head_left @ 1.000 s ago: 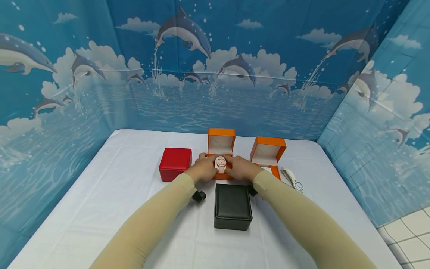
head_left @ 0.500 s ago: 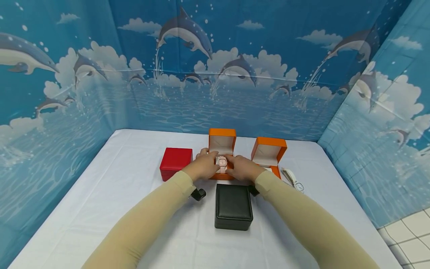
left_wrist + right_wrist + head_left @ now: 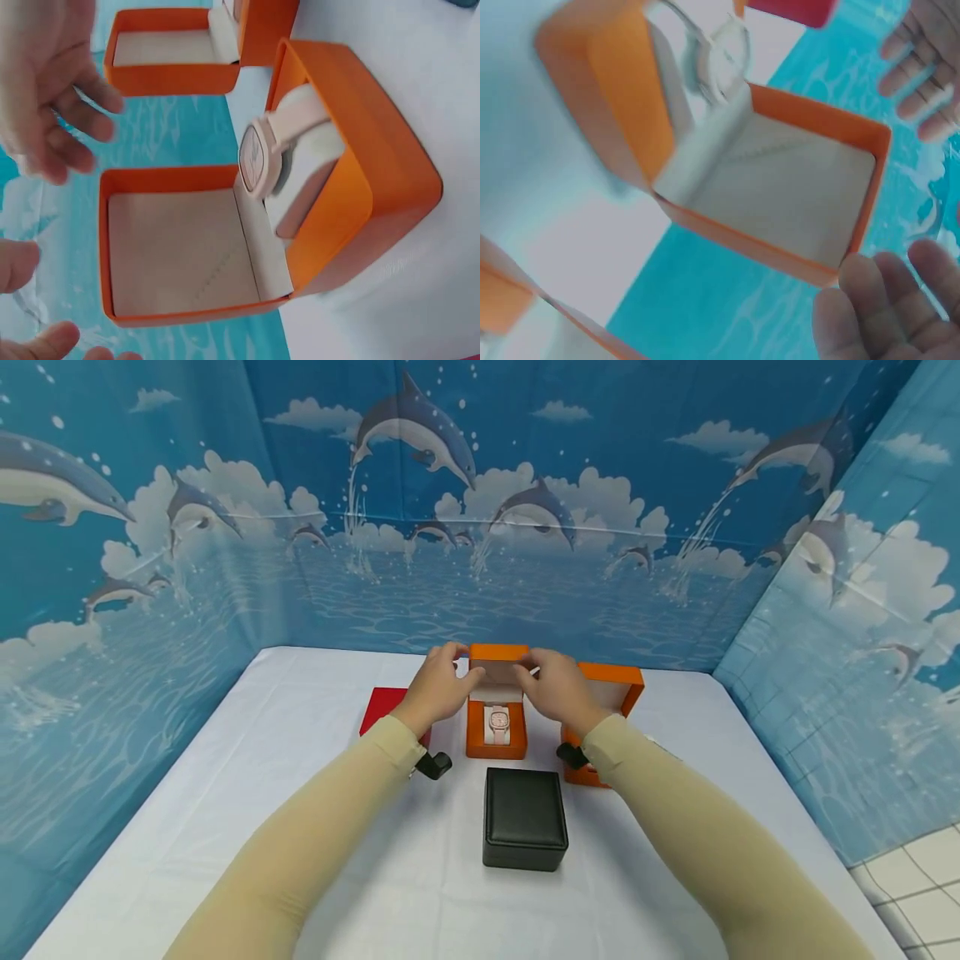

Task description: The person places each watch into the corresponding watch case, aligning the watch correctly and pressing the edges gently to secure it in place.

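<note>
From the left: a closed red box (image 3: 386,708) rests on the white tabletop (image 3: 247,793), partly hidden behind my left forearm. My left hand (image 3: 438,685) is raised at the left edge of the upright lid (image 3: 495,667) of the middle orange box (image 3: 496,727); its fingers are loosely spread and grasp nothing, and the left wrist view shows a gap between fingertips and lid. The box stands open at the centre of the tabletop, just beyond a closed black box (image 3: 523,818). A pale pink watch (image 3: 497,723) sits wrapped round the cushion in the box's base, face up and toward me. My right hand (image 3: 555,687) mirrors the left at the lid's right edge, fingers relaxed and apart, holding nothing. Behind it a second orange box (image 3: 611,693) stands open.

Handling, as I judge it: the box is light, stiff card with smooth sides, so it may slide if pushed from one side only. The lid turns on a rear hinge; the sound hold is on its two upper corners, one hand to each, with even pressure. The watch is small and its face could scratch, so it is best left seated on the cushion.

Pose: both forearms reach forward and converge, wrists level, palms turned inward toward the lid.
</note>
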